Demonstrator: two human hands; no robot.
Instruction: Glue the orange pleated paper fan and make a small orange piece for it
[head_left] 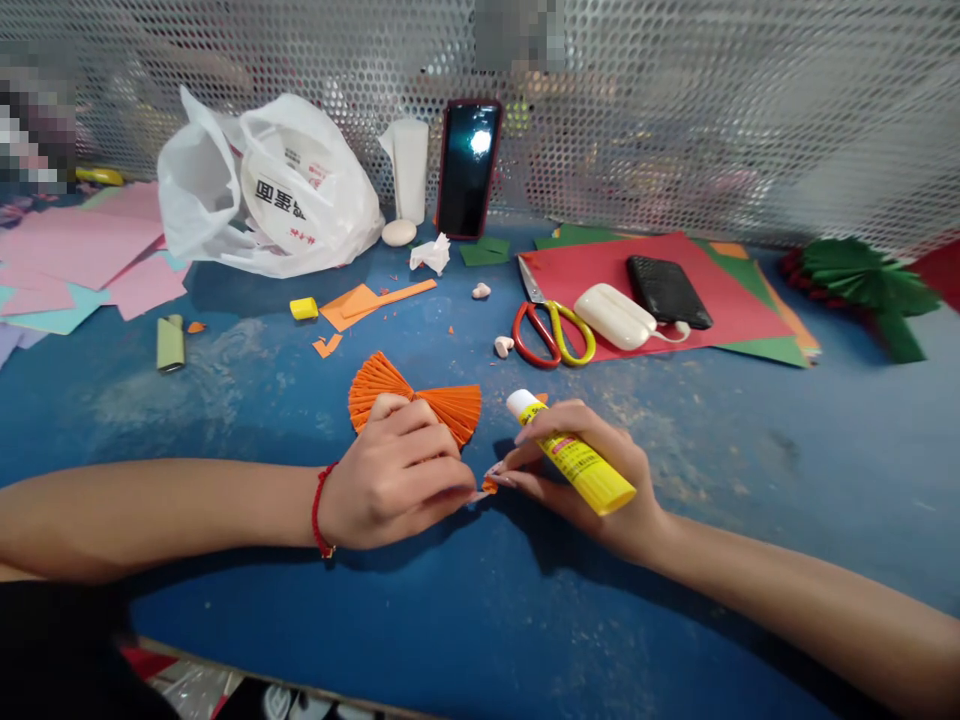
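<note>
An orange pleated paper bow (459, 402) fans out behind the knuckles of my left hand (401, 470), which hides its lower middle. The fingers of that hand are curled, and their tips meet at a small orange paper piece (490, 485). From the other side, the fingertips of my right hand (592, 470) pinch the same piece. Tucked in my right hand is a yellow glue stick (589, 470), tilted, its white end pointing up and left. Whether my left hand also grips the bow is hidden.
Red-and-yellow scissors (555, 335) lie beside a white earphone case (615, 316) and a black case (670, 291) on red paper (592, 262). Behind are orange scraps (349, 307), a yellow cap (304, 308), a lighter (170, 343), a plastic bag (300, 200) and a propped phone (469, 170).
</note>
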